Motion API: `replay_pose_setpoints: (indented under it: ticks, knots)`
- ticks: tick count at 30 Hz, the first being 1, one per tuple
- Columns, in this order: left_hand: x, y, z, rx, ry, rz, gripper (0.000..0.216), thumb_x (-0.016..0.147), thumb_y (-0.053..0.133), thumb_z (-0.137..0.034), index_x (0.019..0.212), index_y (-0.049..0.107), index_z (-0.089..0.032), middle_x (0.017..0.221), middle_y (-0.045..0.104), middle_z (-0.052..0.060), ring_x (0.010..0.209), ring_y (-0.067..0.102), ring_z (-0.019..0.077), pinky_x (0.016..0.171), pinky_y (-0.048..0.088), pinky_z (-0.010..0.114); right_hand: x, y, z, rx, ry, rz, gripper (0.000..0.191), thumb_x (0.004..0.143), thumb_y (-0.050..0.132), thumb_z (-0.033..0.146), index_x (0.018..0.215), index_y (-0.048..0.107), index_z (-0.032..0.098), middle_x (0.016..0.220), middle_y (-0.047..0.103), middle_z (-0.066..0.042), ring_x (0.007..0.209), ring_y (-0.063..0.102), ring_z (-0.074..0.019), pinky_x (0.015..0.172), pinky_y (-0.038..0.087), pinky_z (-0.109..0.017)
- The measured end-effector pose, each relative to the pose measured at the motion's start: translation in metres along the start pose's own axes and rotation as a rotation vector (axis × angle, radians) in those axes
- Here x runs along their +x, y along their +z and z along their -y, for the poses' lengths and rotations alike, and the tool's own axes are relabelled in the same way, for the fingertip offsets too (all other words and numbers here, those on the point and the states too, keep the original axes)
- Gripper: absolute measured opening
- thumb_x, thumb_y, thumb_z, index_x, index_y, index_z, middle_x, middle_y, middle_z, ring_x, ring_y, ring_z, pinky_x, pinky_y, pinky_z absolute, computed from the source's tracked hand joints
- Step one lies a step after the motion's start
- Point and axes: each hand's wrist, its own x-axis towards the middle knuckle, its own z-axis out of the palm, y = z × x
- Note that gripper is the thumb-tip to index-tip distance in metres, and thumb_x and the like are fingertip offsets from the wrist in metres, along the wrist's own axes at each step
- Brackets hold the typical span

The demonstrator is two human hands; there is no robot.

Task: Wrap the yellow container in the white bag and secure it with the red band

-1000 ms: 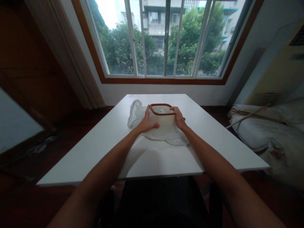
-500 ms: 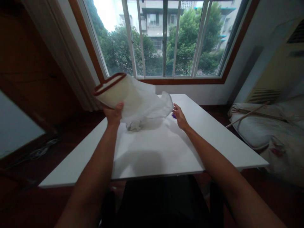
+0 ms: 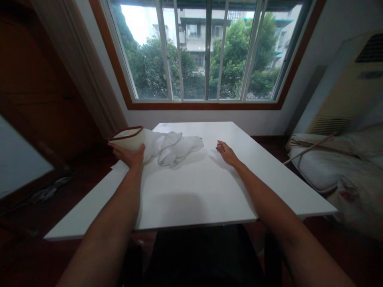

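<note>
My left hand point(image 3: 129, 155) is closed on the underside of a soft white fabric basket point(image 3: 131, 140) with a dark red rim. The basket sits tilted at the left edge of the white table point(image 3: 194, 187). Its loose white fabric point(image 3: 176, 147) trails to the right across the tabletop in a crumpled heap. Farther right, my right hand point(image 3: 226, 152) lies on the table with its fingers stretched out loosely, holding nothing. A tiny purple thing point(image 3: 216, 148) shows at its fingertips, too small to name.
A wide window point(image 3: 206, 52) with a brown frame runs behind the table. A curtain point(image 3: 89, 79) hangs at the left. At the right are a standing air conditioner point(image 3: 350, 91) and a pile of bedding point(image 3: 338, 163). A dark chair point(image 3: 206, 255) is under the table's near edge.
My left hand lifted the basket off the middle of the table, swung it left and set it down at the left edge. My right hand let go and settled on the table.
</note>
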Motion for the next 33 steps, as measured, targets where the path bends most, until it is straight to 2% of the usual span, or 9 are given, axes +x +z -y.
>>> replay_pose_setpoints:
  ticks: [9,14,20,22,25,27,29,31,33]
  knots:
    - [-0.003,0.061,0.009,-0.027,0.001,0.054,0.13,0.064,0.083,-0.038,0.156,-0.002,-0.004,0.149,0.029,0.027,0.142,0.031,0.0399,0.119,0.026,0.051,0.005,-0.005,-0.036,-0.386,0.111,0.054,0.042,0.095,0.051,0.047,0.123,0.068,0.021,0.133,0.063,-0.01,0.124,0.057,-0.0251,0.106,0.044,-0.042]
    - [-0.004,0.078,0.001,-0.052,-0.006,0.129,0.13,0.065,0.082,-0.042,0.156,-0.001,-0.004,0.151,0.028,0.029,0.144,0.031,0.0392,0.119,0.027,0.049,0.002,-0.006,-0.037,-0.587,0.204,0.156,0.036,0.09,0.06,0.047,0.116,0.073,0.025,0.14,0.058,-0.011,0.131,0.052,-0.0286,0.11,0.039,-0.044]
    - [0.01,0.055,-0.001,-0.072,0.021,0.241,0.13,0.064,0.084,-0.049,0.154,0.004,0.001,0.16,0.007,0.033,0.153,0.006,0.0388,0.124,0.015,0.05,0.001,-0.006,-0.029,-0.631,0.24,0.231,0.043,0.09,0.059,0.046,0.12,0.07,0.016,0.141,0.057,-0.018,0.126,0.055,-0.0336,0.106,0.041,-0.046]
    - [0.012,0.04,-0.009,-0.104,0.069,0.15,0.117,0.07,0.079,-0.052,0.152,0.015,0.002,0.159,0.015,0.032,0.152,0.013,0.0367,0.123,0.016,0.049,0.001,-0.005,-0.025,-0.607,0.232,0.225,0.041,0.089,0.061,0.044,0.115,0.071,0.013,0.136,0.059,-0.02,0.122,0.057,-0.0324,0.104,0.043,-0.043]
    - [-0.004,0.017,-0.037,-0.197,0.266,0.052,0.071,0.088,0.06,-0.049,0.141,0.042,-0.006,0.145,0.045,0.022,0.138,0.041,0.0288,0.118,0.03,0.045,0.0,0.003,-0.009,-0.473,0.109,0.215,0.036,0.09,0.06,0.04,0.11,0.073,0.013,0.125,0.066,-0.018,0.114,0.062,-0.028,0.102,0.046,-0.039]
    - [-0.029,0.004,-0.062,-0.259,0.449,0.228,0.05,0.091,0.054,-0.05,0.124,0.059,-0.012,0.12,0.063,0.014,0.109,0.061,0.023,0.102,0.046,0.04,-0.002,0.014,0.011,-0.327,-0.039,0.194,0.035,0.091,0.059,0.041,0.11,0.073,0.014,0.122,0.067,-0.016,0.111,0.063,-0.0264,0.101,0.047,-0.04]
    - [-0.061,-0.004,-0.087,-0.288,0.593,0.514,0.046,0.09,0.055,-0.05,0.119,0.063,-0.016,0.096,0.069,0.007,0.08,0.064,0.0178,0.082,0.053,0.034,-0.007,0.027,0.038,-0.138,-0.181,0.168,0.038,0.092,0.059,0.045,0.113,0.072,0.016,0.125,0.066,-0.015,0.112,0.064,-0.0253,0.1,0.049,-0.04]
    - [-0.091,-0.008,-0.105,-0.254,0.709,0.775,0.051,0.087,0.061,-0.05,0.127,0.061,-0.019,0.089,0.07,0.004,0.068,0.061,0.0165,0.072,0.052,0.032,-0.016,0.038,0.065,0.079,-0.318,0.241,0.045,0.091,0.059,0.052,0.12,0.07,0.02,0.133,0.062,-0.014,0.12,0.061,-0.0249,0.099,0.051,-0.04]
    - [-0.111,-0.008,-0.115,-0.257,0.779,0.916,0.047,0.087,0.062,-0.05,0.122,0.065,-0.02,0.089,0.071,0.005,0.07,0.063,0.0184,0.073,0.052,0.033,-0.024,0.046,0.087,0.237,-0.408,0.318,0.048,0.093,0.055,0.056,0.126,0.067,0.023,0.139,0.059,-0.011,0.13,0.055,-0.0245,0.109,0.044,-0.042]
